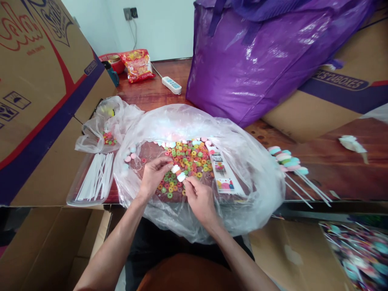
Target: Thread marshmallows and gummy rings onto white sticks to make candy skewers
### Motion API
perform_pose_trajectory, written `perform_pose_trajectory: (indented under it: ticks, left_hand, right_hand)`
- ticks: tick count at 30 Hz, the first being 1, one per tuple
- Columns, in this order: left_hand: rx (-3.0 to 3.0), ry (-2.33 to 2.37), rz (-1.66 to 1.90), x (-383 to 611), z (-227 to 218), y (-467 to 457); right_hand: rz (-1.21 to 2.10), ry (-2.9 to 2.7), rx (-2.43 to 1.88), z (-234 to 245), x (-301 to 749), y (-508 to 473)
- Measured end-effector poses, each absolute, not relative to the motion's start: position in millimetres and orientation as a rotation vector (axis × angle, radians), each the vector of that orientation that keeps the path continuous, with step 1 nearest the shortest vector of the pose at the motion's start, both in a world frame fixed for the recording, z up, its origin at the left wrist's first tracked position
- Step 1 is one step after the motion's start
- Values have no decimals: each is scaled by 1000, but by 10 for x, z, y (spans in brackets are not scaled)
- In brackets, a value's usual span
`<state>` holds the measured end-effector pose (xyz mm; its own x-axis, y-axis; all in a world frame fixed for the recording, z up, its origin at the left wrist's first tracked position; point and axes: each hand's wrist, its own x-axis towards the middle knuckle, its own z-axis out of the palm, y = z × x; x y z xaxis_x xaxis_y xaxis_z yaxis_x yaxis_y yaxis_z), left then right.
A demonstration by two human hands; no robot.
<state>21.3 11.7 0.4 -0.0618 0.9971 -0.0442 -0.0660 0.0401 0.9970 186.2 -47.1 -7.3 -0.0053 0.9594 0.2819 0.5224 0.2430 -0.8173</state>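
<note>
In the head view, your left hand [155,173] and right hand [198,197] met over the clear plastic bag [254,178]. Both were pinching a short pastel candy stack [178,173] just above the ring candies [190,157] inside it. White sticks [97,178] lay left of the bag, finished skewers [289,163] to its right.

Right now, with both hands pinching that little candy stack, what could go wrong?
The candy stack, pinched between left hand and right hand, could slip and scatter into the ring candies below. The finished skewers lie near the edge of the table, sticks pointing outward; a nudge might knock them off.
</note>
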Motion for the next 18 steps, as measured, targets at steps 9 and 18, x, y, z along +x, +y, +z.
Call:
perform_pose_trajectory:
  ticks: [9, 18]
  left_hand:
    - [868, 1168, 1197, 227, 86, 48]
    - [938, 1169, 1106, 304, 90, -42]
  right_hand:
    - [637, -1662, -1304, -80, 1866, -494]
    - [661, -1676, -1333, -100, 1858, -481]
